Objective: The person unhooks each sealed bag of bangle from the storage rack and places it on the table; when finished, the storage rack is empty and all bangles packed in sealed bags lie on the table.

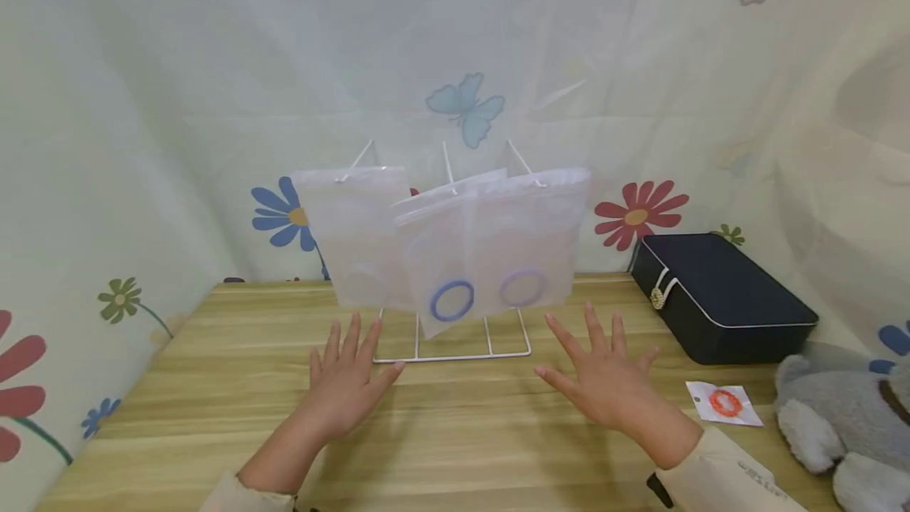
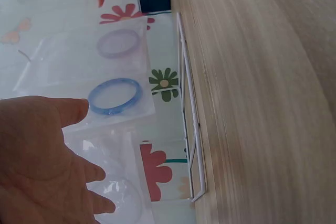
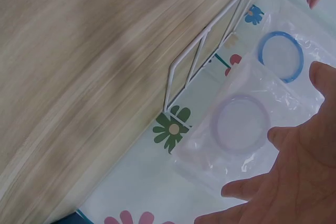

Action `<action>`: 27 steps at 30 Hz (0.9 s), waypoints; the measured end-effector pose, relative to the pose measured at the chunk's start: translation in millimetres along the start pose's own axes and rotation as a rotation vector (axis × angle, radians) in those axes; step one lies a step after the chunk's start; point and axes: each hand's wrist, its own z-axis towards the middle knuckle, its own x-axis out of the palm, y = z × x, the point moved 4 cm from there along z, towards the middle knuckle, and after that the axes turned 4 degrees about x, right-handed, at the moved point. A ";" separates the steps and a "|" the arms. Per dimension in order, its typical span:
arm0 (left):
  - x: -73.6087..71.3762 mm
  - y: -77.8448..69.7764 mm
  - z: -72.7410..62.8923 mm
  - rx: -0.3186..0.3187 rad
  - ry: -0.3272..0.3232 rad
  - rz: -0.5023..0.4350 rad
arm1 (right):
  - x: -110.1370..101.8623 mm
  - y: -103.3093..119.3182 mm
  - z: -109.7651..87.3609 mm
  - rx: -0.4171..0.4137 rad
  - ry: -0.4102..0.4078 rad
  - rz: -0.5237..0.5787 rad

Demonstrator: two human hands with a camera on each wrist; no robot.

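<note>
Both hands are spread with nothing in them, the left hand and the right hand on either side in front of a white wire rack. From its hooks hang clear zip bags: a left bag, a tilted middle bag and a right bag. Inside the middle bag is a blue bangle; the right one holds a pale lilac bangle. A faint, clear ring shows in the left bag. In the wrist views, fingertips overlap the bags.
At the right back of the wooden table stands a dark box with a white loop clasp. Nearer lies an orange beaded ring on a white card. A grey plush toy sits at the right edge. Flowered cloth hangs behind.
</note>
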 end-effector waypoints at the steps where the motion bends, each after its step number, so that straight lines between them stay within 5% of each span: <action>1: -0.5 0.2 -0.6 -0.001 -0.003 -0.001 | -0.4 0.7 -0.5 0.000 -0.001 -0.001; 13: -4.8 4.0 -6.5 -0.002 -0.027 0.000 | -3.5 7.1 -1.9 -0.010 -0.021 0.000; 20: 0.9 6.6 6.3 0.011 -0.031 -0.006 | -0.8 1.3 9.5 -0.005 -0.062 0.021; 23: 5.6 11.0 14.1 0.017 -0.009 -0.030 | 0.2 -5.5 23.7 -0.017 -0.161 0.099; 27: 16.5 22.5 30.1 0.024 0.045 -0.059 | -1.0 -20.2 47.8 -0.026 -0.253 0.347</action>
